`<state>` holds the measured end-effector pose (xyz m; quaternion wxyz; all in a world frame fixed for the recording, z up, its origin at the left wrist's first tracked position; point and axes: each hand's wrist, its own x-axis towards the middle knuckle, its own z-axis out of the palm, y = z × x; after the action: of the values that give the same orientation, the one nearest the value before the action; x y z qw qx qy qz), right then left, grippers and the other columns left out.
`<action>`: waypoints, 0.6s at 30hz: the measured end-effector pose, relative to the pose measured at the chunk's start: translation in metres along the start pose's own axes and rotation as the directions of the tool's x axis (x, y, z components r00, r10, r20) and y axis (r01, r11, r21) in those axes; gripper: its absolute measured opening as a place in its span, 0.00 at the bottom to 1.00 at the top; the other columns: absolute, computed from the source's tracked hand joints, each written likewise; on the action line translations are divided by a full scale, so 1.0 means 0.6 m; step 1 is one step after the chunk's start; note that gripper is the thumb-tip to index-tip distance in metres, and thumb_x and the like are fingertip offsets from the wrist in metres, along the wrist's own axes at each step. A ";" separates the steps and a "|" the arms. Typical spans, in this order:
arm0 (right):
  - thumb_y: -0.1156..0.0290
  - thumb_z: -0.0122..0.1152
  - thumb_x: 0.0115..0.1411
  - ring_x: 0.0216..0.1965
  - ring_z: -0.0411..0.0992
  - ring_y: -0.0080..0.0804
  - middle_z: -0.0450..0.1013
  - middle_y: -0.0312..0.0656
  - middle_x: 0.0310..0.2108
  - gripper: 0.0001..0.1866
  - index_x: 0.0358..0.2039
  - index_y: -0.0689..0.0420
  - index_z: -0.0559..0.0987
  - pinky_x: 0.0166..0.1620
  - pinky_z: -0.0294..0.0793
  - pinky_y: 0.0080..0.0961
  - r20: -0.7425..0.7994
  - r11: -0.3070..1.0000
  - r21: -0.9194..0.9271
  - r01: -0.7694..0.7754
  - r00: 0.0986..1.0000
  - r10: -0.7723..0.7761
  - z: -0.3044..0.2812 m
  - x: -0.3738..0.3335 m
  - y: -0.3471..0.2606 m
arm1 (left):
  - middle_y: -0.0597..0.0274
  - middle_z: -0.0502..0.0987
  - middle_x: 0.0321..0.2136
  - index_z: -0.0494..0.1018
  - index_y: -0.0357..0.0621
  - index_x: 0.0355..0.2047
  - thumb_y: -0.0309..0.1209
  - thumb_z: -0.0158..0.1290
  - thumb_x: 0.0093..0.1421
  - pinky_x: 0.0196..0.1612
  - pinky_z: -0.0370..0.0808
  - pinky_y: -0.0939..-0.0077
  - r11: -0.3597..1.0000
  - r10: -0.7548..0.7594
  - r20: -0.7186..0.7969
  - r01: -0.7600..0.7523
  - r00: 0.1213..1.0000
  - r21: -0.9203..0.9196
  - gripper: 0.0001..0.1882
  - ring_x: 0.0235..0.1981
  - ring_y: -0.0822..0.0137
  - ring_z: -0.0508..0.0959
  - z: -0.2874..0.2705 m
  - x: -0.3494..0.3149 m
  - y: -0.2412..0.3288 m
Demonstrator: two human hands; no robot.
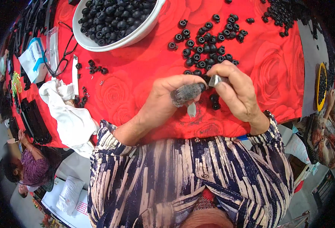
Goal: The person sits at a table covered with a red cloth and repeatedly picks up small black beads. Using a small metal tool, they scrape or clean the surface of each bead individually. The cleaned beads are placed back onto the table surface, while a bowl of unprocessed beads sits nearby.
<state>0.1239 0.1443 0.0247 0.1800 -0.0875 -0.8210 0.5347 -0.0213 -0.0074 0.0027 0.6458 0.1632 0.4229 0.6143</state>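
Observation:
Over the red cloth my two hands nearly meet. My left hand [159,98] is closed, pinching a small round black part [202,86] at its fingertips. Rough dark-grey material [185,94] covers part of its fingers, and a pale strip [191,110] hangs below. Between thumb and forefinger my right hand [236,91] grips a small flat metal blade [214,80], its edge close to the black part; whether they touch I cannot tell. Just beyond the hands lie many loose black parts [207,49] of the same kind, and a few [215,102] sit between the hands.
A white bowl [95,48] heaped with black parts stands at the far left. Eyeglasses [63,60], a white cloth [70,121], small springs [102,82] and a blue-white packet [32,60] lie leftward. Smaller black pieces [283,15] cover the far right. Other people sit at both sides.

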 end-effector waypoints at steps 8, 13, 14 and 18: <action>0.74 0.54 0.57 0.24 0.67 0.40 0.66 0.46 0.25 0.09 0.36 0.65 0.72 0.27 0.65 0.30 -0.005 0.992 -0.109 0.065 0.998 -0.066 0.006 0.003 0.009 | 0.65 0.74 0.30 0.72 0.36 0.45 0.26 0.47 0.62 0.29 0.74 0.82 0.999 -0.018 0.009 0.017 1.000 0.029 0.12 0.28 0.76 0.73 0.003 0.001 -0.003; 0.75 0.55 0.56 0.24 0.67 0.40 0.66 0.46 0.25 0.09 0.36 0.65 0.72 0.27 0.66 0.30 0.014 0.992 -0.117 0.037 0.999 -0.036 0.006 0.004 0.006 | 0.65 0.74 0.30 0.72 0.37 0.45 0.26 0.46 0.62 0.29 0.75 0.81 0.999 0.027 0.026 -0.026 0.999 -0.044 0.12 0.28 0.76 0.73 0.001 0.004 -0.010; 0.75 0.55 0.56 0.24 0.67 0.40 0.66 0.46 0.25 0.09 0.36 0.65 0.72 0.27 0.66 0.30 0.015 0.993 -0.115 0.032 0.999 -0.031 0.006 0.004 0.005 | 0.65 0.74 0.29 0.72 0.37 0.45 0.26 0.46 0.62 0.29 0.75 0.81 0.999 0.031 0.028 -0.030 0.999 -0.041 0.13 0.28 0.76 0.73 0.001 0.004 -0.009; 0.76 0.55 0.56 0.25 0.67 0.39 0.66 0.46 0.25 0.09 0.37 0.65 0.72 0.27 0.66 0.29 -0.009 0.995 -0.103 0.002 1.000 -0.003 0.007 0.000 0.006 | 0.65 0.74 0.29 0.72 0.37 0.45 0.25 0.46 0.62 0.30 0.74 0.82 0.998 0.033 0.023 -0.032 0.999 -0.054 0.13 0.29 0.77 0.72 0.001 0.004 -0.011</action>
<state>0.1219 0.1426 0.0201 0.1799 -0.0980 -0.8468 0.4908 -0.0170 -0.0062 -0.0024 0.6451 0.1599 0.3958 0.6338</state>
